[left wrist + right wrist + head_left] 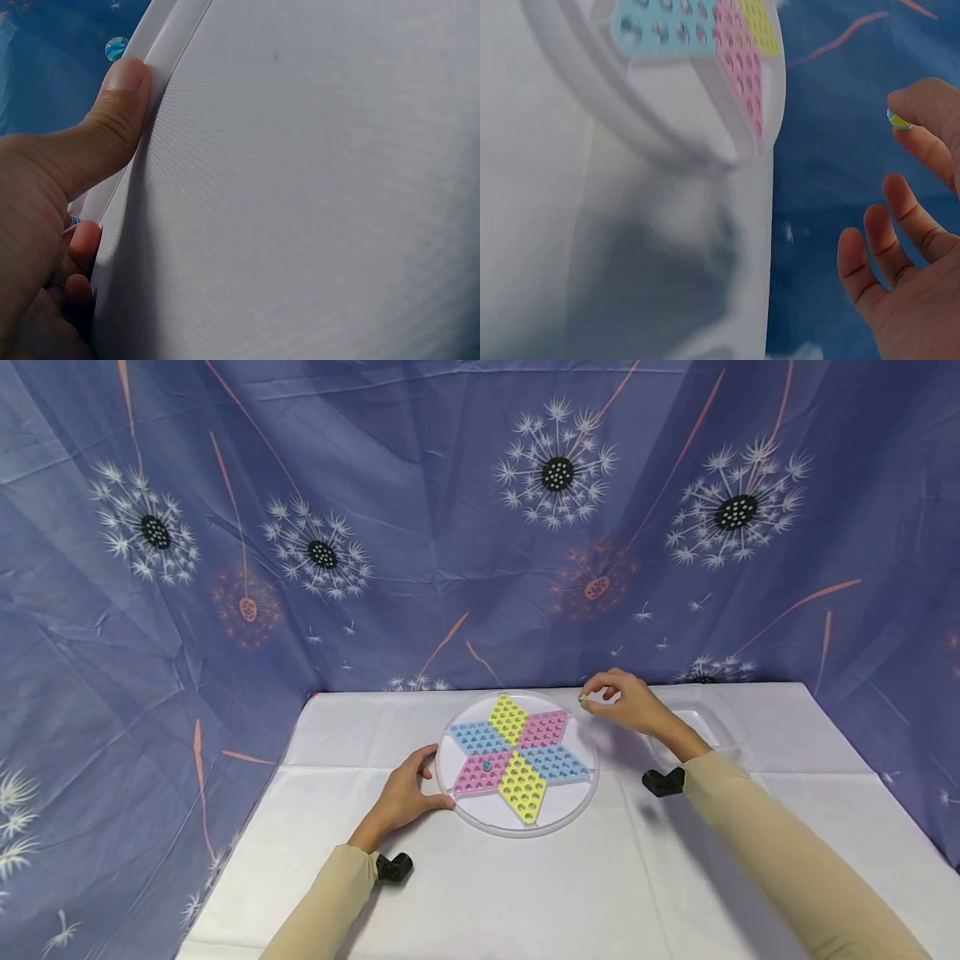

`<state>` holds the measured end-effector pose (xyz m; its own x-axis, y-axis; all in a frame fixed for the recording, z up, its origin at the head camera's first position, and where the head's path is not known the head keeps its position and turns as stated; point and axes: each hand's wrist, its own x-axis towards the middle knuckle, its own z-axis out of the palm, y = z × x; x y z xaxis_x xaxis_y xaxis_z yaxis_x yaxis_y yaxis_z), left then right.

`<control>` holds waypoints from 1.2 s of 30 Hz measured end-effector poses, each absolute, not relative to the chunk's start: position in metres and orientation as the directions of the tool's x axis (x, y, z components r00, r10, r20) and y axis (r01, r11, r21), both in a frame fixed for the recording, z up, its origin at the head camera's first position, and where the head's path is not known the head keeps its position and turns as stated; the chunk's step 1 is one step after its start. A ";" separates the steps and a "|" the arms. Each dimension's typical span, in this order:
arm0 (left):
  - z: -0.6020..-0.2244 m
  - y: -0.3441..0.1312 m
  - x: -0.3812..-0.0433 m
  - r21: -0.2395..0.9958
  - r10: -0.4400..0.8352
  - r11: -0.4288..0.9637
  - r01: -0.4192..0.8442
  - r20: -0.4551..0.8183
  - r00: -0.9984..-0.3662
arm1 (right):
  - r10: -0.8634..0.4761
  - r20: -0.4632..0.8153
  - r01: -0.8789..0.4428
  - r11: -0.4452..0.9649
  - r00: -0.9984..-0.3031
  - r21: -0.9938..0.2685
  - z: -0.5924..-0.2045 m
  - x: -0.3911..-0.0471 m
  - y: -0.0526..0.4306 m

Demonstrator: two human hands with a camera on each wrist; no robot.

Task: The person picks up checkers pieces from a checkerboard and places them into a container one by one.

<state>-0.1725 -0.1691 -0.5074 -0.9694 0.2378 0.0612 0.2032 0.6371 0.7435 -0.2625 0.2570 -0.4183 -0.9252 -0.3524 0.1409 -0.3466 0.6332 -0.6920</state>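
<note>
A round white Chinese checkers board (555, 810) with a yellow, pink and blue star of small holes lies on the table. One blue marble (487, 767) sits in its left pink section. At the board's left rim, my left hand (405, 789) grips the edge with thumb and fingers; the left wrist view shows the thumb (124, 97) on the rim. Beyond the board's right side my right hand (626, 700) is raised, pinching a clear marble with yellow and blue in it (898, 120) between thumb and index finger. Its other fingers are spread, loosely bent.
A clear plastic tray (701, 727) stands at the back right, partly behind the right forearm. White cloth (525, 893) covers the table. A blue dandelion-print curtain (420, 527) hangs behind the far edge and at both sides. Black wrist cameras (663, 782) sit on both cuffs.
</note>
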 end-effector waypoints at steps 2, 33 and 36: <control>-0.507 -0.169 -0.172 0.746 0.232 0.636 0.196 0.058 -0.971 | -0.331 0.134 -0.328 0.644 -0.934 -0.691 -0.418 -0.262 0.266; -0.506 -0.169 -0.172 0.750 0.230 0.632 0.197 0.061 -0.971 | -0.132 0.079 -0.151 0.730 -0.988 -0.667 -0.430 -0.245 0.372; -0.506 -0.169 -0.171 0.752 0.228 0.631 0.191 0.055 -0.972 | -0.132 0.080 -0.151 0.728 -0.988 -0.669 -0.432 -0.245 0.375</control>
